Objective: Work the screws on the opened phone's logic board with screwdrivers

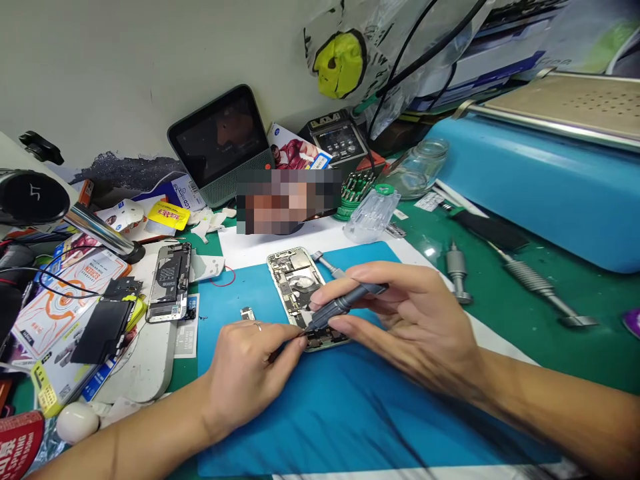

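An opened smartphone [294, 293] lies on the blue mat [350, 413], its circuit boards and inner parts exposed. In my right hand [415, 313] is a dark grey precision screwdriver [336, 308], held at a slant with its tip down at the phone's lower left edge. My left hand [250, 357] is closed, thumb and forefinger pinched together right at that tip. Whatever sits between those fingertips is too small or hidden to make out. Beside the phone's left edge rests a small metal part [247, 313]. Another screwdriver [327, 265] lies partly behind the right hand's fingers.
Left of the mat are a second phone assembly [170, 283], boxes [70, 293] and a metal lamp post [105, 230]. Toward the back stand a smart display [220, 143], a bit holder [356, 190], a plastic bottle [373, 213] and a glass jar [420, 167]. More screwdrivers [456, 270] lie right.
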Demonstrator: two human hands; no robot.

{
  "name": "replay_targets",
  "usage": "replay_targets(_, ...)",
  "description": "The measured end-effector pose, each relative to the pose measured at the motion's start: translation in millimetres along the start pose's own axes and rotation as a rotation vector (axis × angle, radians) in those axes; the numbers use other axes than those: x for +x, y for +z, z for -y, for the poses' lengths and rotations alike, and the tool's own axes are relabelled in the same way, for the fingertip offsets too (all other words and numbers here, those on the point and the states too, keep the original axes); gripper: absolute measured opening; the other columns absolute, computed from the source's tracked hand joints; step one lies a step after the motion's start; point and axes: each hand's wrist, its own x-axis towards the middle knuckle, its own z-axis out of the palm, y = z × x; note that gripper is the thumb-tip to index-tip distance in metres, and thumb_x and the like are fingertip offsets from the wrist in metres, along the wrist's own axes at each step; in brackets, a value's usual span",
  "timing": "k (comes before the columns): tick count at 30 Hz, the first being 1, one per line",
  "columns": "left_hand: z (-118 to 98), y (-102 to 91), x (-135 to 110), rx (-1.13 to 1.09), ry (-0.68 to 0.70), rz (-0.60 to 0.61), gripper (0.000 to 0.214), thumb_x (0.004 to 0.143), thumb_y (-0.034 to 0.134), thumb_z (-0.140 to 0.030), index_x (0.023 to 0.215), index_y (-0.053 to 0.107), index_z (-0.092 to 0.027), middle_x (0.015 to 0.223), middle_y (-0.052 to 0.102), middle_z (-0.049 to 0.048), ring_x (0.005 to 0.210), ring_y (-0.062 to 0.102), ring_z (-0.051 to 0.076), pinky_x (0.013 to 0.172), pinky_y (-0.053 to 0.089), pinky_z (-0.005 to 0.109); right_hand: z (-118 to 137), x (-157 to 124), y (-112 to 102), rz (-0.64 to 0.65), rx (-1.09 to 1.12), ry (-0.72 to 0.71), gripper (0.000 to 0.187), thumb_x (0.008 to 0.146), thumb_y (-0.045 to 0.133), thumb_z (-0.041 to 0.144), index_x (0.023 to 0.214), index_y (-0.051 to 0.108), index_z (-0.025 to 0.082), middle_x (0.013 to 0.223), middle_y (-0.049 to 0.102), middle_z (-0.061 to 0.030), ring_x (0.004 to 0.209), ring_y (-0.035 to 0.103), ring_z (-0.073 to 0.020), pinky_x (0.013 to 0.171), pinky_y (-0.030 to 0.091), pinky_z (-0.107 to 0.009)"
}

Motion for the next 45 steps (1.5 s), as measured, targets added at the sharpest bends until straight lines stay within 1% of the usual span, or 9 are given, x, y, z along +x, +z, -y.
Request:
replay_targets(10, -1.7, -0.1, -1.1, -0.013, -0.003, -0.029, 0.016, 0.099, 0.059, -0.022, 0.095, 0.073, -0.019, 0.069, 0.073, -0.0023, 0.053, 0.062, 0.012, 0.058, 0.043, 0.025, -2.5, -4.9, -0.4, 0.025, -0.082, -0.079, 0.066, 0.086, 0.063, -0.001, 0.14, 0.045, 0.031, 0.109, 0.069, -0.0047, 0.098, 0.072, -0.0136, 0.086, 0.064, -0.024)
replay_targets(14, -1.7, -0.7, -0.5, -0.021, -0.003, -0.032, 0.016, 0.099, 0.058, -0.022, 0.095, 0.073, -0.019, 0.07, 0.074, -0.0021, 0.054, 0.063, 0.011, 0.06, 0.045, 0.024, -0.1, -4.2, -0.9, 0.022, -0.087, -0.07, 0.066, 0.086, 0.061, -0.002, 0.14, 0.045, 0.032, 0.106, 0.069, -0.0041, 0.095, 0.072, -0.0133, 0.084, 0.065, -0.025)
replay_targets(22, -1.4, 0.4, 0.5, -0.029, 0.028, -0.047, 0.014, 0.098, 0.059, -0.021, 0.093, 0.072, -0.019, 0.071, 0.074, -0.0031, 0.056, 0.065, 0.011, 0.06, 0.045, 0.023, -0.3, 0.5, -2.8, -0.033, -0.158, -0.004, 0.038, 0.079, 0.074, 0.006, 0.112, 0.061, 0.021, 0.092, 0.073, -0.0028, 0.082, 0.072, -0.0122, 0.078, 0.064, -0.021)
replay_targets(28, -0.7, 1.3, 0.7, -0.038, 0.037, -0.054, 0.011, 0.097, 0.061, -0.02, 0.093, 0.071, -0.019, 0.071, 0.073, -0.003, 0.056, 0.064, 0.011, 0.059, 0.042, 0.023, 4.1, 2.4, -3.4, 0.009, -0.216, 0.005, 0.021, 0.081, 0.073, 0.009, 0.099, 0.067, 0.017, 0.088, 0.072, -0.0044, 0.081, 0.072, -0.0118, 0.08, 0.064, -0.02)
replay_targets(31, -1.3, 0.8, 0.8, -0.033, 0.042, -0.047, 0.011, 0.097, 0.061, -0.021, 0.093, 0.071, -0.019, 0.062, 0.066, -0.0047, 0.05, 0.058, 0.01, 0.055, 0.038, 0.023, 2.2, 0.3, -2.7, 0.012, -0.21, -0.024, 0.027, 0.083, 0.073, 0.01, 0.107, 0.064, 0.019, 0.09, 0.073, -0.003, 0.081, 0.072, -0.0113, 0.081, 0.064, -0.02)
replay_targets(34, -2.7, 0.0, 0.2, -0.039, 0.026, -0.051, 0.011, 0.096, 0.063, -0.026, 0.101, 0.07, -0.02, 0.052, 0.052, -0.0087, 0.044, 0.047, 0.009, 0.052, 0.033, 0.024, -3.1, -3.3, -2.5, 0.014, -0.2, -0.055, 0.043, 0.084, 0.073, 0.01, 0.121, 0.058, 0.023, 0.093, 0.073, -0.0009, 0.083, 0.072, -0.0107, 0.08, 0.063, -0.02)
replay_targets(38, -5.7, -1.2, -0.8, -0.105, -0.038, -0.113, 0.015, 0.094, 0.062, -0.026, 0.106, 0.06, -0.018, 0.055, 0.04, -0.0106, 0.046, 0.042, 0.009, 0.051, 0.032, 0.022, -7.7, -4.5, -2.9, -0.002, -0.154, -0.06, 0.058, 0.086, 0.07, 0.006, 0.135, 0.05, 0.03, 0.1, 0.07, -0.0002, 0.091, 0.071, -0.0115, 0.083, 0.064, -0.023)
replay_targets(41, -7.3, -1.8, -1.4, -0.084, 0.068, -0.12, 0.008, 0.093, 0.058, -0.024, 0.097, 0.055, -0.018, 0.06, 0.045, -0.008, 0.049, 0.044, 0.009, 0.051, 0.032, 0.024, -7.1, -1.1, -2.4, -0.076, -0.107, -0.006, 0.059, 0.086, 0.068, 0.004, 0.135, 0.05, 0.032, 0.102, 0.069, 0.0008, 0.091, 0.071, -0.009, 0.082, 0.063, -0.018)
replay_targets(45, -8.2, -1.2, -3.7, 0.097, 0.288, 0.014, 0.01, 0.096, 0.053, -0.021, 0.097, 0.062, -0.016, 0.059, 0.055, -0.0044, 0.047, 0.048, 0.012, 0.049, 0.03, 0.03, -5.6, 5.1, -2.5, -0.148, -0.089, 0.062, 0.053, 0.085, 0.069, 0.006, 0.129, 0.054, 0.032, 0.098, 0.071, 0.0027, 0.088, 0.07, -0.0058, 0.08, 0.06, -0.011)
